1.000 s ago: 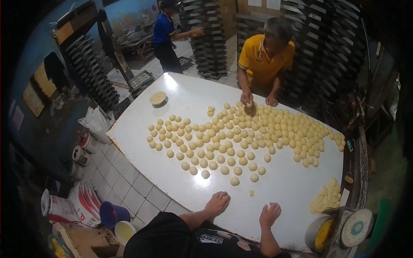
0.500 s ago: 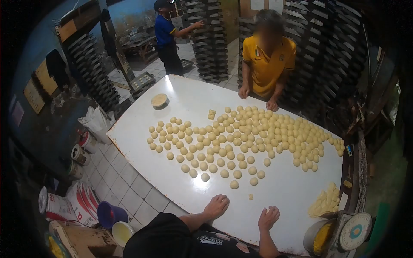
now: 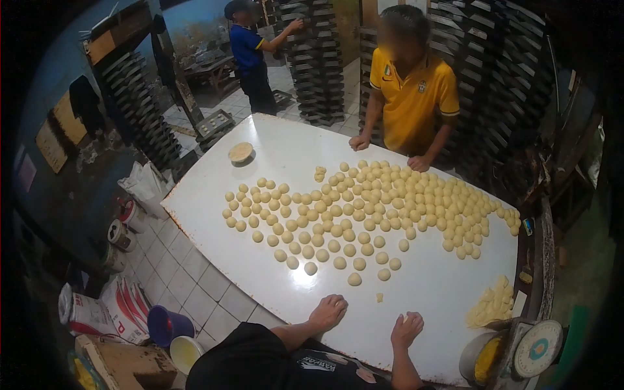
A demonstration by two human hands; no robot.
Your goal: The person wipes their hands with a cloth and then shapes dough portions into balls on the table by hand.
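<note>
My left hand (image 3: 328,312) rests on the near edge of the white table (image 3: 273,279), its fingers curled down against the surface. To the right, my right hand (image 3: 407,330) also lies with curled fingers on the tabletop. Whatever is under or inside either hand, if anything, is hidden. A small scrap of dough (image 3: 379,298) sits just ahead, between the two hands. Beyond it, round pale dough balls (image 3: 354,279) spread over the table, loosely spaced nearby and packed tightly toward the right.
A pile of dough pieces (image 3: 492,304) lies at the right, near a metal pot (image 3: 469,359) and a dial scale (image 3: 538,349). A bowl (image 3: 240,153) stands far left. Across the table is a person in yellow (image 3: 416,97); another, in blue (image 3: 250,55), stands by stacked trays (image 3: 315,65).
The person in yellow has straightened and shifted right, with their hands farther apart. The person in blue has raised an arm slightly. My hands and the dough balls look unmoved.
</note>
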